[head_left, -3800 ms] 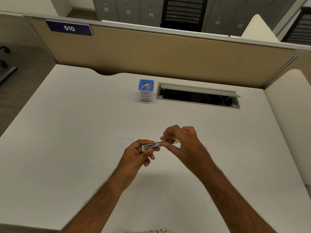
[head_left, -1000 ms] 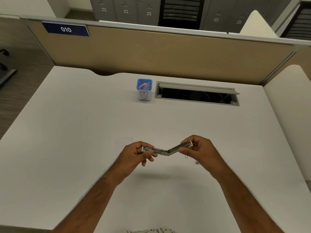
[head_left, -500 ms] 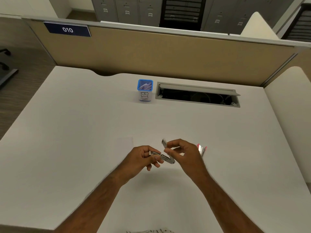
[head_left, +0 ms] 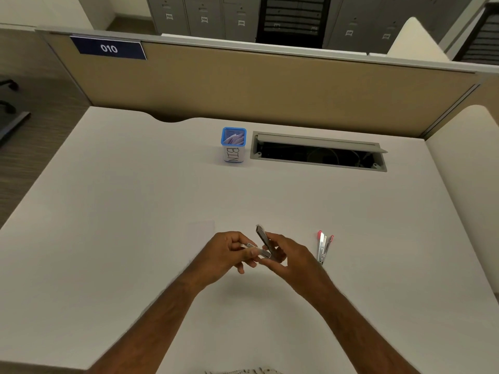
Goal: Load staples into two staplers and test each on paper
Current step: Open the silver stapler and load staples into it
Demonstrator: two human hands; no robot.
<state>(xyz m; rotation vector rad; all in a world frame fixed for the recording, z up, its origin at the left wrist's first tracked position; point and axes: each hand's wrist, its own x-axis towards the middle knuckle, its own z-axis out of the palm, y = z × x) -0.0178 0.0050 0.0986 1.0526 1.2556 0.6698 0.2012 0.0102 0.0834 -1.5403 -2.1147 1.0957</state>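
A small silver stapler (head_left: 263, 242) is held above the white desk (head_left: 135, 211), folded at its hinge with its upper arm sticking up. My left hand (head_left: 229, 252) pinches the lower part between thumb and fingers. My right hand (head_left: 289, 255) grips the hinge end from the right. A second stapler (head_left: 324, 245), silver with pink ends, lies on the desk just right of my right hand. A white paper sheet (head_left: 201, 229) lies flat just beyond my left hand, faint against the desk.
A blue-rimmed cup marked BIN (head_left: 233, 144) with papers inside stands at the back centre. Next to it is an open cable slot (head_left: 318, 152). A tan partition (head_left: 270, 85) closes the far edge. A second desk (head_left: 469, 171) adjoins on the right.
The stapler, stretched wide between both hands a second ago, is now folded up with its upper arm raised. My right hand moved left to the hinge, uncovering the pink stapler on the desk.
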